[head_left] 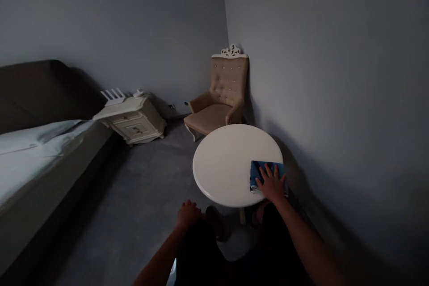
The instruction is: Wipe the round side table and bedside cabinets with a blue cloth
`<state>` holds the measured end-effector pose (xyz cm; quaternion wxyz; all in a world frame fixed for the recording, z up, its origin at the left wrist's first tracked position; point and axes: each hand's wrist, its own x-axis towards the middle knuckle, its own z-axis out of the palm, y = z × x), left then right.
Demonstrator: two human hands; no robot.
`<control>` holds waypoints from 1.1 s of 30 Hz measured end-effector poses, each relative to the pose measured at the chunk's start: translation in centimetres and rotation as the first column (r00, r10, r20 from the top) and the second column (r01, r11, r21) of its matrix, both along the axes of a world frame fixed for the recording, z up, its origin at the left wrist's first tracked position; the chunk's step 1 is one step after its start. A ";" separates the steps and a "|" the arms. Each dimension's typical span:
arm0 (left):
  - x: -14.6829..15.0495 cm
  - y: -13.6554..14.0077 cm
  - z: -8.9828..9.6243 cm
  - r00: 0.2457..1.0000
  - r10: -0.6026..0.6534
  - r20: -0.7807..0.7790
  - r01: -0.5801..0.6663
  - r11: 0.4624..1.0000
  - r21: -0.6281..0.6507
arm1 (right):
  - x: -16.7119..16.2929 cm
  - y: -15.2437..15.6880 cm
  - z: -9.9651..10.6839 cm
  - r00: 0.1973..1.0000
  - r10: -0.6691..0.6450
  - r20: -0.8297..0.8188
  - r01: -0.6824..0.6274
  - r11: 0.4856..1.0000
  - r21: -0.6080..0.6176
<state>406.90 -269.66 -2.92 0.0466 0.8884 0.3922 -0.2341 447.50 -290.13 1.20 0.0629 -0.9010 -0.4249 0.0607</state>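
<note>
My right hand [272, 185] lies flat with spread fingers on a folded blue cloth [257, 170], pressing on it without wrapping round it. Dark patches and a pale lower edge show on the cloth. It sits at the right edge of a round white table [224, 161], close to the wall. On my left knee rests my left hand [188, 212], fingers laid over the knee and no object visible in it. Part of the cloth is hidden under my right hand.
Behind the table stands a brown tufted armchair [214, 116] in the corner. A white nightstand [134, 120] carries a white router [114, 97] and a small white object [138, 93]. A bed [40, 147] runs along the left. The grey wall [335, 98] borders the table's right side.
</note>
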 end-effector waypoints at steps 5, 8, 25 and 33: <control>0.9 1.0 -1.8 0.975 0.211 0.069 -0.215 0.975 0.048 | 6.4 5.0 0.7 0.999 -0.041 0.032 0.042 0.999 -0.032; 2.6 2.5 -2.6 0.961 0.262 0.083 -0.264 0.965 0.004 | 11.0 9.6 0.7 0.998 -0.028 0.057 0.031 0.998 -0.053; 6.4 8.5 -2.6 0.858 0.510 0.051 -0.478 0.833 -0.279 | 26.5 29.0 0.0 0.998 -0.010 0.062 0.016 0.995 -0.095; 6.4 6.1 -2.2 0.864 0.492 0.109 -0.445 0.846 -0.296 | 16.8 15.5 0.6 0.988 -0.079 0.132 0.096 0.986 -0.133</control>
